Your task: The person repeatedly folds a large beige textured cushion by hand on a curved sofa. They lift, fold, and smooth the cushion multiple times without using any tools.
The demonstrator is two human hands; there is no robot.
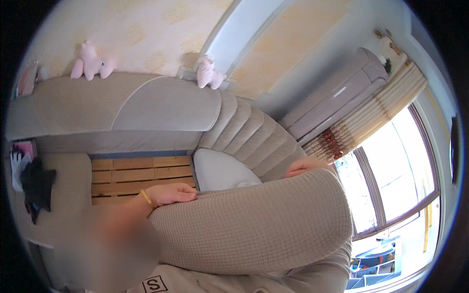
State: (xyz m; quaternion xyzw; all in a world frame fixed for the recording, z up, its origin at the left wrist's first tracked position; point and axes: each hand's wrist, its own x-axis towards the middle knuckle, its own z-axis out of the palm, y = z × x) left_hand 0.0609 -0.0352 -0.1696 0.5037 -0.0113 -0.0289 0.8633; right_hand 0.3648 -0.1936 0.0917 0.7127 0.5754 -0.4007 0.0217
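A large sofa cushion [254,224] in a grey-beige checked cover spans the space before my body, tilted, its rounded end toward the right. My left hand [173,194], with a yellow band on the wrist, is closed on the cushion's upper left edge. My right hand [308,166] grips the far edge near the rounded end; part of it is hidden behind the cushion. Just beyond the cushion lies a pale, uncovered corner seat [222,168]. Left of that, wooden slats [141,171] show in a gap of the sofa seat.
The curved sofa backrest [146,105] runs along the wall, with two pink plush toys [91,62] [209,73] on top. Dark cloth [40,180] lies on the left seat [71,180]. A tall grey cabinet-like unit [337,90], a curtain [376,110] and a window [398,156] stand right.
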